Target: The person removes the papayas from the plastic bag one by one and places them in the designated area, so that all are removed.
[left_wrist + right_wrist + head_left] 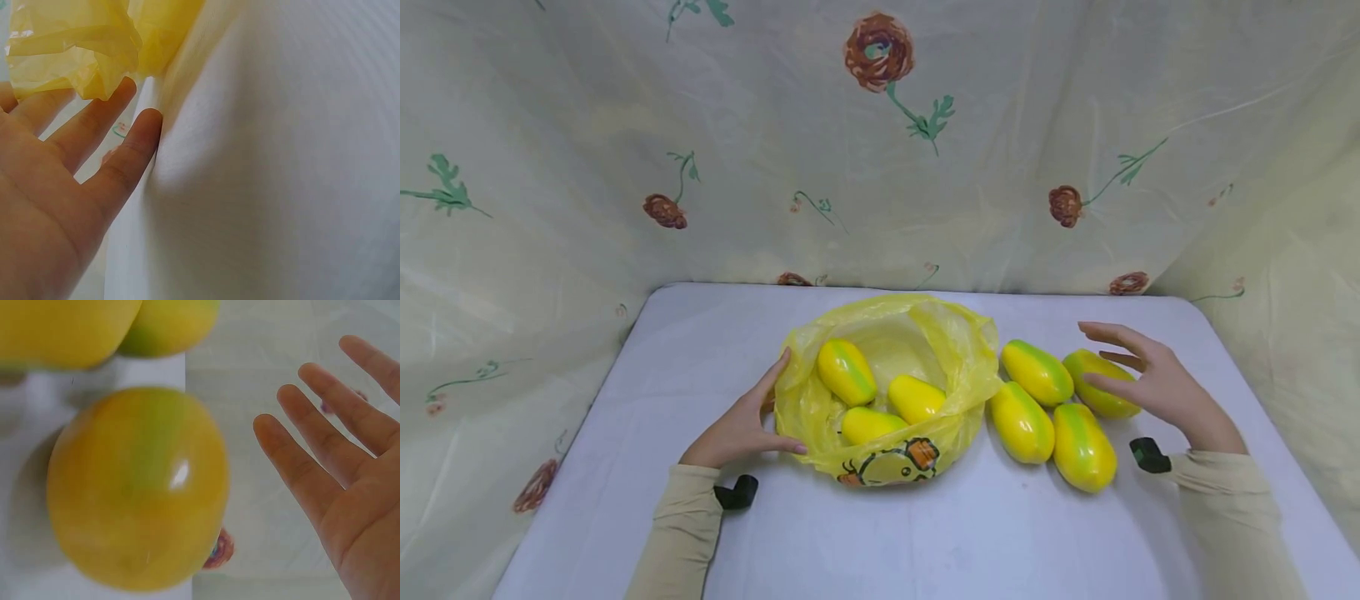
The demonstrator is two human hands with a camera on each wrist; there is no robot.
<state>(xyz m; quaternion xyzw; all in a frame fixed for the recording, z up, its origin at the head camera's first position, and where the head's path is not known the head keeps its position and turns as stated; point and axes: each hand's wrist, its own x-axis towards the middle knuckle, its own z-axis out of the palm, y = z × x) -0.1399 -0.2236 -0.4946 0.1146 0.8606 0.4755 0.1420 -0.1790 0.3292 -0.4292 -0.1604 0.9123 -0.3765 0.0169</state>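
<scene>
A thin yellow plastic bag (887, 310) with a cartoon print stands with its mouth spread wide on the white table. Inside lie three shiny yellow mango-like fruits (847, 372) with green patches. My left hand (741, 429) rests against the bag's left side, thumb at the front, its fingers nearly straight along the yellow film (72, 53). To the right of the bag, several more such fruits (1086, 447) lie grouped together. Above the rightmost fruit (1101, 385) hovers my right hand (1165, 387), fingers spread and holding nothing; the right wrist view shows its palm beside a fruit (139, 487).
The white-covered table (880, 542) has rounded far corners. Behind and on both sides hangs a pale curtain (760, 125) with printed brown flowers. A small dark wrist camera (737, 493) sits at the left cuff, another (1150, 455) at the right.
</scene>
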